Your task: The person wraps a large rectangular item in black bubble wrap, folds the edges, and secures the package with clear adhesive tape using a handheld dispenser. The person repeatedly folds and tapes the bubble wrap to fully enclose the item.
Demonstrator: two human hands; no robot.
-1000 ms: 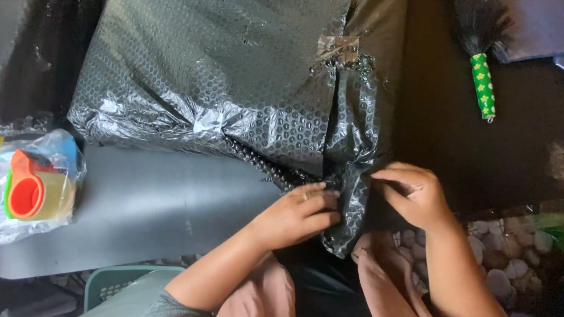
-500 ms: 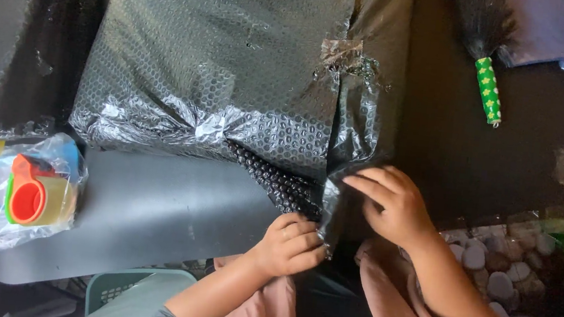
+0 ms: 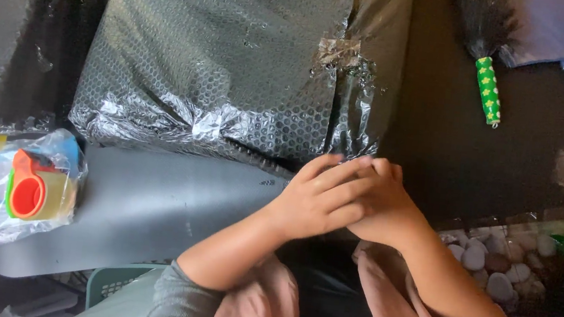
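Where rt hand [image 3: 388,208] gripped wrap [image 3: 351,127], left hand [image 3: 316,200] now overlaps it.

Dark floor [image 3: 477,165] — grey board [image 3: 151,208], pale pebbles [image 3: 495,261] at right.

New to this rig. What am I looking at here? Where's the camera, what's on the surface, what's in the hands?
There is no machine here: a person works with two bare hands, and the one camera sits on their head, looking down.

The left hand lies over the right hand, both pressed together at the lower edge of a big parcel wrapped in grey bubble wrap. Whether the fingers pinch anything is hidden.

A patch of clear tape sits on the wrap. Under the parcel lies a flat grey board. On its left end is a clear plastic bag holding an orange tape dispenser. At upper right lies a dark brush with a green starred handle; at lower right, pebbles.
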